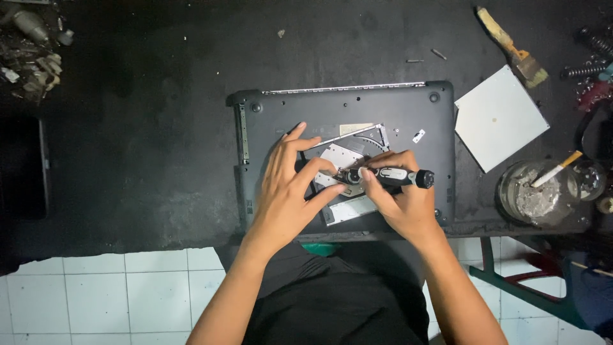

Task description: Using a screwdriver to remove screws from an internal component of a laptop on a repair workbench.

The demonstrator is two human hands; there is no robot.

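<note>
An upturned dark grey laptop base (408,108) lies on a black worktable (159,128), with an open bay showing silver metal parts (348,153). My left hand (290,191) rests on the base, fingers spread over the bay and touching the metal parts. My right hand (399,204) grips a black screwdriver (399,177) lying almost flat, its tip pointing left into the bay beside my left fingertips.
A square silver drive (501,118) lies right of the laptop, a paintbrush (511,48) beyond it. A glass ashtray (539,191) holding a cigarette sits at the table's right front. Springs and small parts lie at far right and top left. White floor tiles show below.
</note>
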